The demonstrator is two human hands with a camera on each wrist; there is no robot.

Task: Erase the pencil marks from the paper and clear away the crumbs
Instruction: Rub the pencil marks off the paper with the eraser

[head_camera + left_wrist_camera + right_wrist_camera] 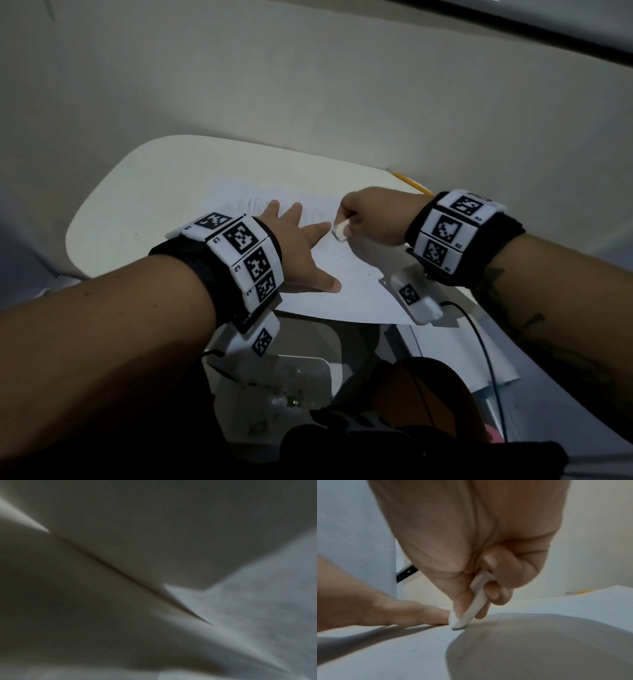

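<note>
A: Paper [342, 274] noted: a white sheet laid flat on the pale desk [137, 192], its near edge overhanging the desk's front. Faint pencil marks [246, 205] are seen near the far edge, just beyond the left fingertips. Too pale to be read.

B: Left hand [298, 246]?

A: Laid palm down on the sheet, fingers straight and spread wide, thumb stretched toward the near edge. Nothing is held; the sheet is pressed. The left wrist view is dark and blurred, and nothing there can be told.

B: Right hand [373, 216]?

A: Curled into a loose fist round a white eraser [340, 230]. In the right wrist view the eraser [471, 608] is pinched between thumb and fingers, tilted, its lower tip set on the paper [402, 649]. The tip is just beside the left index fingertip [436, 616]; whether they touch cannot be told.

B: Crumbs?

A: A few dark specks [359, 265] are scattered on the sheet near the right wrist. Too small to be counted.

B: Other items?

A: A yellow pencil [409, 180] is lying on the desk beyond the right hand, apart from the sheet. Marker bands are worn on both wrists.
</note>
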